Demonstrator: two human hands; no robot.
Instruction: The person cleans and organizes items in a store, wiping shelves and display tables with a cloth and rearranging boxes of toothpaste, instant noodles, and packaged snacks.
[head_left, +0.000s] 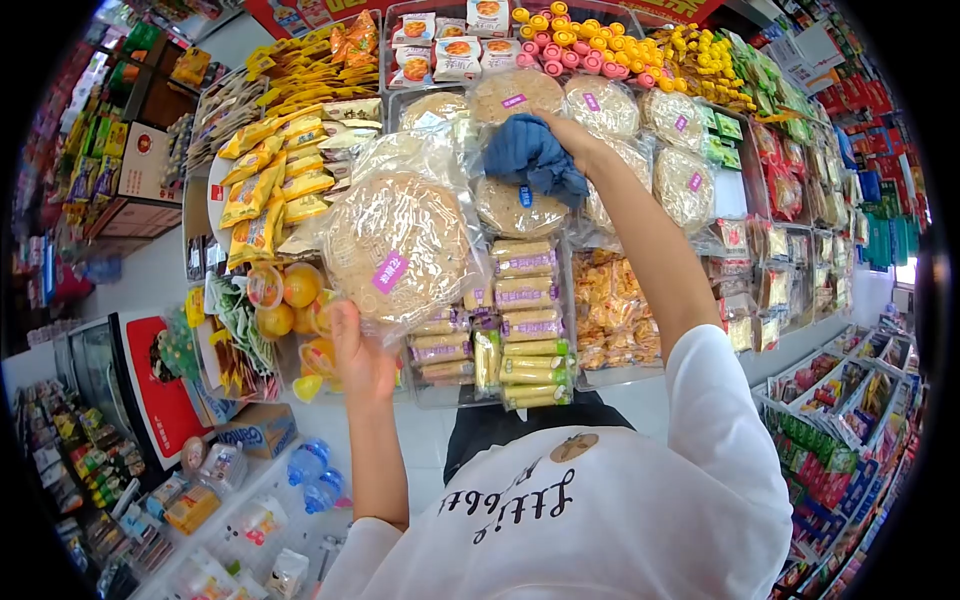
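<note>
My left hand [366,365] grips the lower edge of a clear plastic pack of large round flat crackers [395,240] with a purple label, its thumb on top. The pack is tilted up above the tray. My right hand [575,145] is closed on a crumpled blue cloth [535,155], which lies against more wrapped round packs. Under the cloth a pack with a blue label [525,205] partly shows. Another round pack [515,95] with a purple label lies just beyond the cloth. My right fingers are partly hidden by the cloth.
Wrapped rolls [525,290] fill a clear bin near my body, beside orange snack packs [615,310]. Yellow snack bags [255,190] and orange round containers [300,287] are on the left. Yellow and pink capped items [590,45] stand at the back. Shelves [850,420] stand at right.
</note>
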